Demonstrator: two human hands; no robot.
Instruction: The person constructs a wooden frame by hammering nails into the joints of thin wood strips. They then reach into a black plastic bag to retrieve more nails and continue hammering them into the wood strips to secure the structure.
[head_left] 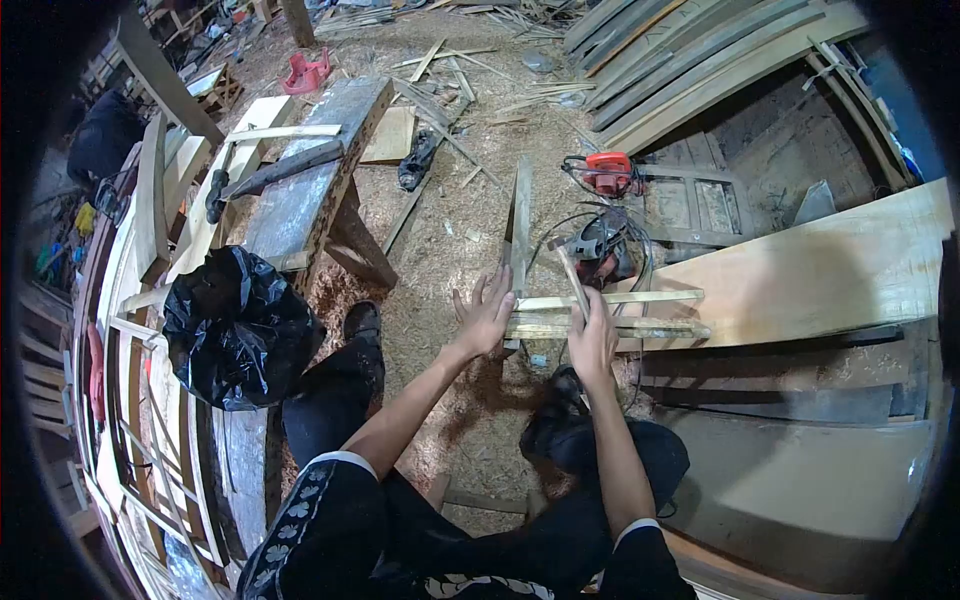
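Observation:
My left hand (486, 315) has its fingers spread and lies against the left end of two narrow wooden strips. The upper strip (660, 297) and the lower strip (660, 328) run side by side to the right. An upright thin board (521, 215) stands just beyond my left fingertips. My right hand (594, 340) is closed around the wooden handle of a hammer (571, 275), held above the strips with its head pointing away. Whether anything small is under my left fingers is hidden.
A red power tool (607, 175) and a dark corded tool (603, 250) lie beyond my right hand. At right is a wide plank (800, 265). A workbench (310, 205) and a black plastic bag (240, 330) are at left. Shavings cover the floor (450, 220).

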